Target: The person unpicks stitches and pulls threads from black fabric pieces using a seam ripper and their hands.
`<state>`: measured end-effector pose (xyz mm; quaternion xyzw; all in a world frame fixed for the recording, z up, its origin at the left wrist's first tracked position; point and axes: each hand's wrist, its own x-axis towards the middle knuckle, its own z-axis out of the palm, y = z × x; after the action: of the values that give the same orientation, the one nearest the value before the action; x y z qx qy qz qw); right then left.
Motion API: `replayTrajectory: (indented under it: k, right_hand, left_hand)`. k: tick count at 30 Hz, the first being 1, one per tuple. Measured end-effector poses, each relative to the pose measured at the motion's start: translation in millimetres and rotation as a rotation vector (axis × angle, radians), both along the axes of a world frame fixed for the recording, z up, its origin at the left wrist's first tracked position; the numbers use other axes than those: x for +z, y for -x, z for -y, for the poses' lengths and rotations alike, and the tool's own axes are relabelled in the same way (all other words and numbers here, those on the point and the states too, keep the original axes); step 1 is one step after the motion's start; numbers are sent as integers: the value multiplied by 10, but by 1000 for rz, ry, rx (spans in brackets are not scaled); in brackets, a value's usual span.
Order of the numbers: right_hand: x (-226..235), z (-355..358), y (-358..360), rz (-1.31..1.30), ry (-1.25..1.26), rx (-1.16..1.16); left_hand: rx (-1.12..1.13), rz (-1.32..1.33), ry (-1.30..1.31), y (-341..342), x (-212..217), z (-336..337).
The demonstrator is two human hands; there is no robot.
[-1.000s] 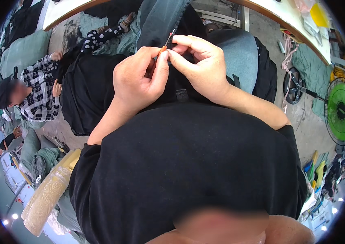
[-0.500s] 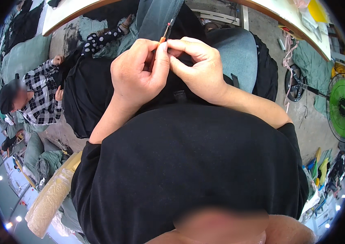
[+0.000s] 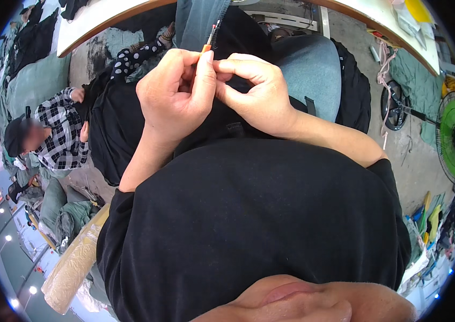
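A seam ripper [image 3: 206, 48] with an orange handle and a red-tipped metal fork points up and away from me. My left hand [image 3: 176, 94] pinches its handle between thumb and bent forefinger. Close against it, fingertips almost touching, my right hand [image 3: 259, 88] is closed in a pinch; what lies between its fingers is hidden. Behind the tool hangs a grey-blue cloth [image 3: 198, 24] with a stitched edge. Dark cloth [image 3: 120, 121] covers my lap below and to the left of my hands.
White table edges [image 3: 115, 16] run along the top left and top right. A person [image 3: 58, 129] in a checked shirt sits at the left. A green fan [image 3: 453, 139] stands at the right. A plastic-wrapped roll [image 3: 74, 263] leans at lower left.
Both hands, with the seam ripper, have shifted slightly to the left in the picture. The grip on the tool looks the same.
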<state>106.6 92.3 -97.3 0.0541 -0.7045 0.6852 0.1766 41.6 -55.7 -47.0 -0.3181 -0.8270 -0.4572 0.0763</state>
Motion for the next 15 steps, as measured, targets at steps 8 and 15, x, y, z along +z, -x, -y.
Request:
replayTrajectory:
  k: [8,15]
  right_hand:
    - [31,-37,-6,21,19,20]
    - [14,-53,8,14,-33,19]
  left_hand:
    - [-56,91,-91,83,43,-120]
    - [-44,61,-115,165,-11,-160]
